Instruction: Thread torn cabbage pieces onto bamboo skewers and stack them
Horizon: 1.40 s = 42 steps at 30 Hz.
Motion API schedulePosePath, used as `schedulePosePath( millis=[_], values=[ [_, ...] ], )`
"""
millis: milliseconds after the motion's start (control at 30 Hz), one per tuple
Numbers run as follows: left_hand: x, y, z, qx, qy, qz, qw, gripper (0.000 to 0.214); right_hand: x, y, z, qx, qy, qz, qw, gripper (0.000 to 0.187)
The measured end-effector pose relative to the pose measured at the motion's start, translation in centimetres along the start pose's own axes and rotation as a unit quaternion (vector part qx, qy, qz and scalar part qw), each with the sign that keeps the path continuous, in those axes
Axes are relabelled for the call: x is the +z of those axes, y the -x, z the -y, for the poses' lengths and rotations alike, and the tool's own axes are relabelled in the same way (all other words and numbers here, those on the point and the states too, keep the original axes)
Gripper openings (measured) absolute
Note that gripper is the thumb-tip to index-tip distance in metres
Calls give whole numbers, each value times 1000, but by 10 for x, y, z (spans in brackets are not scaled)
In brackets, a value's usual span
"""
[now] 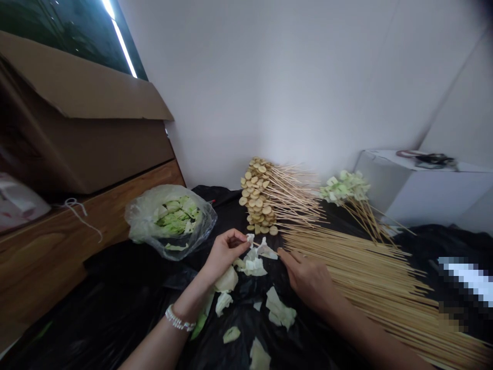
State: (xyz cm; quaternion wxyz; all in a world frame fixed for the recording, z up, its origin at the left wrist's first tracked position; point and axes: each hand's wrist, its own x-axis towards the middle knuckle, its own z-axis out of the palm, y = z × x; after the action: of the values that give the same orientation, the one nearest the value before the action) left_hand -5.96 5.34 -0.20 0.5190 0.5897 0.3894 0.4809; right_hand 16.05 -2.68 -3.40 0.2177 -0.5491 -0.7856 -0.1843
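Observation:
My left hand (228, 252) pinches a small pale cabbage piece (250, 239) at the tip of a thin bamboo skewer. The skewer's other end runs into my right hand (310, 277), whose fingers are closed on it. Another cabbage leaf piece (266, 249) sits along the skewer between the hands. Below lie loose cabbage pieces (280, 309) on black plastic sheeting (246, 321). Close by my right hand, many bare bamboo skewers (370, 277) lie side by side, partly covered by my forearm.
A clear plastic bag (140, 213) of cut cabbage (179, 213) stands at left. Skewered round slices (258, 195) are piled by the wall, with cabbage skewers (346, 186) to their right. A cardboard box (96, 149) is at far left, a white box (423, 190) at right.

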Motion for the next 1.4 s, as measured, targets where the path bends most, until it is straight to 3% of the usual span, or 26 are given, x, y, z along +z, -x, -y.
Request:
schedulePosePath(
  millis=[233, 500, 833, 933, 1033, 1233, 1400],
  values=[
    [3, 2, -1, 9, -23, 11, 1000, 29, 1, 1, 1, -11, 0, -4, 1000, 39],
    [1, 2, -4, -8, 29, 31, 999, 28, 2, 2, 4, -31, -7, -19, 999, 44],
    [5, 5, -3, 7, -23, 67, 997, 24, 0, 1, -1, -20, 9, -33, 999, 39],
    [2, 6, -7, 23, -82, 60, 995, 28, -1, 0, -5, -7, 16, -32, 999, 42],
    [-2, 9, -10, 42, -220, 92, 970, 22, -1, 0, -7, 1, 22, -28, 999, 44],
    [-7, 19, -18, 80, -422, 264, 864, 29, -1, 0, -6, 4, 9, -19, 1000, 39],
    [-4, 21, -18, 105, -489, 288, 817, 36, -2, -1, -5, 8, 3, -18, 1000, 38]
  ],
)
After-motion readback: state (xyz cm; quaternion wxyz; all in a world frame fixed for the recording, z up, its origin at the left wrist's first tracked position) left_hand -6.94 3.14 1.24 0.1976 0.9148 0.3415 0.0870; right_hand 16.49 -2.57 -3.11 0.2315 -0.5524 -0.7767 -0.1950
